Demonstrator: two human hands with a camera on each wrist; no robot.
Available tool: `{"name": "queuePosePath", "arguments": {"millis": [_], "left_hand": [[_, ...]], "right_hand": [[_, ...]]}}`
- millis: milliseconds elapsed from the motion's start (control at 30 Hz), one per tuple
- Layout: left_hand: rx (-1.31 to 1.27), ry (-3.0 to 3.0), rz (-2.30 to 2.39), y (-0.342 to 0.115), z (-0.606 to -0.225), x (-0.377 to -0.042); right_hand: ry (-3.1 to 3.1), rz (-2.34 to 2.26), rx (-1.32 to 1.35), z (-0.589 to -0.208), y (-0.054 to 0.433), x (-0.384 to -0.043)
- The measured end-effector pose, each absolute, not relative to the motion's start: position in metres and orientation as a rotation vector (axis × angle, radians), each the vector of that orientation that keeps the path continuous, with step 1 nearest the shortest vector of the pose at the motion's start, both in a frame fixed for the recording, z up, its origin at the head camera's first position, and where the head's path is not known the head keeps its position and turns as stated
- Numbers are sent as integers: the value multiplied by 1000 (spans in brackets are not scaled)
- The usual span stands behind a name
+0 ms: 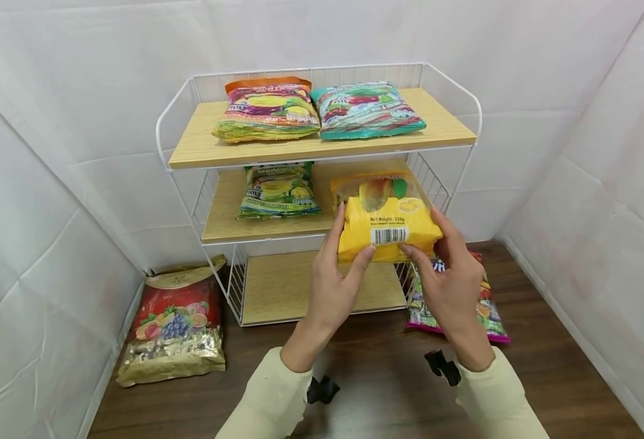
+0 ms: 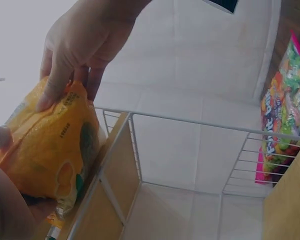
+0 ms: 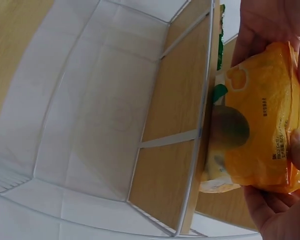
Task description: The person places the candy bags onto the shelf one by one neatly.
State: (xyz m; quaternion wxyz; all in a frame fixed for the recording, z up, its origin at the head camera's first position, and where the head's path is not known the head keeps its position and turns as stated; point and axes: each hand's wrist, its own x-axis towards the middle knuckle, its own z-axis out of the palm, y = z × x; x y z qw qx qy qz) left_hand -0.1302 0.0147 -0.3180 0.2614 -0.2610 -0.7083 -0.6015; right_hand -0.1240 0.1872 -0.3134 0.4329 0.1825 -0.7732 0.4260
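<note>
Both hands hold a yellow candy bag (image 1: 390,222) with a mango picture and a barcode, at the front right of the middle shelf (image 1: 228,213). My left hand (image 1: 332,283) grips its left side, thumb on the lower front. On the opposite side my right hand (image 1: 453,283) grips it the same way, fingers curled around the edge. From the right wrist view, the bag's crinkled orange underside (image 3: 262,120) shows close to the shelf edge. Left of it on that shelf lies a green candy bag (image 1: 279,190).
An orange-and-purple bag (image 1: 269,110) and a teal bag (image 1: 365,111) lie on the top shelf (image 1: 442,125). The bottom shelf (image 1: 278,286) is bare wood. A red-and-gold bag (image 1: 176,323) lies left of the white wire rack, and a pink-edged candy bag (image 1: 488,305) lies right.
</note>
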Motion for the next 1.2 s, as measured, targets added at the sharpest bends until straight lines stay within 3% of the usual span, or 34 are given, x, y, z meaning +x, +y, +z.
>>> {"name": "queuePosePath", "arguments": {"millis": [1200], "left_hand": [[-639, -1992, -1593, 19, -297, -162]], "right_hand": [[-2029, 1128, 443, -300, 186, -155]]}}
